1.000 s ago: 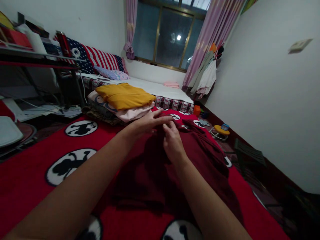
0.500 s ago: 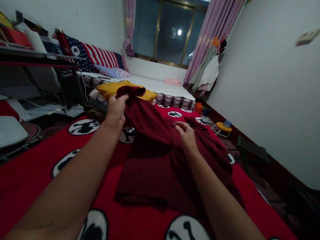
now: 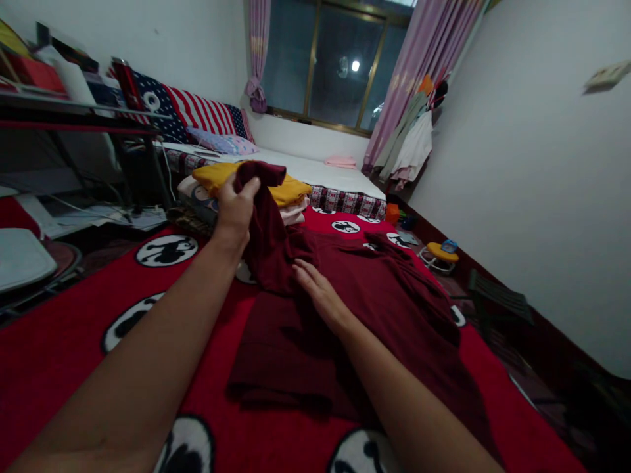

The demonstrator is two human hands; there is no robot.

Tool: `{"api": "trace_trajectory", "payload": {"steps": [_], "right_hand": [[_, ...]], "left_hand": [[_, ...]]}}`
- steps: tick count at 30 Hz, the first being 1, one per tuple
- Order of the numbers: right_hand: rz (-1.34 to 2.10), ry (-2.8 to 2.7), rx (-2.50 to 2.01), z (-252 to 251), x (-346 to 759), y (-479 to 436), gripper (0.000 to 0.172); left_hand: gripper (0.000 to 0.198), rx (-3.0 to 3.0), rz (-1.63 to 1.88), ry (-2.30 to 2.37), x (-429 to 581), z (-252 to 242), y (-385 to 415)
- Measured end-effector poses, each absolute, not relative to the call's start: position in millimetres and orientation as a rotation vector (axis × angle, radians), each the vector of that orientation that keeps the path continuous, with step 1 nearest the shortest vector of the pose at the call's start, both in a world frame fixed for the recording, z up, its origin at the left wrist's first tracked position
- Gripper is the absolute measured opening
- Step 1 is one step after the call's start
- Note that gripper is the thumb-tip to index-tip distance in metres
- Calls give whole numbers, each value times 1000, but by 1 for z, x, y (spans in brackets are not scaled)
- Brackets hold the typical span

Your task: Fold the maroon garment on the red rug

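A maroon long-sleeved top (image 3: 389, 309) is spread over the red blanket (image 3: 73, 368) with its black-and-white round prints. My left hand (image 3: 239, 207) is closed on a sleeve of the top and holds its end raised off the blanket. Fingers stretched out, my right hand (image 3: 320, 292) rests on the cloth near the lower part of that raised sleeve. Nearest me, a straight-edged part of the top lies flat. A small pale mark, perhaps a label, shows at its far side.
Just beyond my left hand is a stack of folded clothes with a yellow garment (image 3: 296, 192) on top. A white-covered bed (image 3: 296, 161) stands behind. Left is a cluttered desk (image 3: 83, 121); to the right are a yellow stool (image 3: 442, 251) and a dark folding stool (image 3: 500, 295).
My right hand has moved left across the top, and its bent fingers have straightened onto the cloth. The sleeve now hangs more steeply from my left hand, which has barely moved.
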State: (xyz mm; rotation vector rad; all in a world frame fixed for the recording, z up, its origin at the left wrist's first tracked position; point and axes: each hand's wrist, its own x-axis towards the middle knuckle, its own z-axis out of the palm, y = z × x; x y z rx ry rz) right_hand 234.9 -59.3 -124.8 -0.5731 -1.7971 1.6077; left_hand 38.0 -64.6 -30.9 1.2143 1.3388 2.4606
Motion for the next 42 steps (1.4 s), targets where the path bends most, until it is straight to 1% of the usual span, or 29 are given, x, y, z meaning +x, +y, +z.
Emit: {"api": "trace_trajectory", "payload": {"steps": [2,4,5,6,8,10,11,13,15,17,20,23,26,29,31,33,35,37,39,42], "right_hand": [[1838,-1412,-576,-115,239,-50,67],[1964,-1081,-538,-105,246,-40,64],[1981,-969,-522,-102,251,-35,60],[1980,-883,-520,-99,255,-31,54],[1952,-750,-588,-98,264,-23,41],[1890,-666,-718,-101,270,-16,32],[1844,-649,-779,-104,272,-13,30],[1725,-656,-876,-109,274,-6,31],[1589,-654,-943,-116,273,0,33],[1450,-606,-986,-123,271,5,29],[1273,-517,-1013,-133,269,12,12],[1217,-514,-1036,-138,268,13,2],[1214,-517,-1096,-138,266,9,9],[1154,-560,-1144,-132,269,7,16],[1166,-765,-1206,-125,277,11,20],[1180,-1109,-1344,-118,293,18,34],[1019,-1395,-1478,-111,312,28,52],[708,-1454,-1494,-106,329,36,59],[458,-1393,-1409,-104,338,40,54],[343,-1435,-1225,-106,333,36,35]], "left_hand": [[34,1404,2006,1299,58,-33,-68],[51,1530,1491,1288,75,-37,-71],[58,1556,1322,1300,79,-39,-71],[62,1571,1234,1320,81,-42,-70],[61,1601,1249,1393,77,-50,-66],[50,1642,1329,1545,67,-60,-59],[44,1670,1322,1653,61,-66,-56],[31,1748,1202,1886,53,-77,-52],[25,1817,1052,2092,50,-89,-50],[24,1869,965,2223,51,-100,-49],[30,1937,897,2275,55,-113,-48],[29,1960,898,2249,57,-118,-46],[30,1848,1042,2199,56,-119,-45],[39,1709,1211,2117,55,-118,-44],[42,1785,1265,2079,57,-119,-44],[42,1991,1276,1996,62,-121,-44],[43,2222,1242,1849,70,-124,-43],[43,2426,1148,1682,79,-126,-43],[40,2595,996,1533,88,-127,-43],[36,2735,766,1411,99,-127,-45]]}}
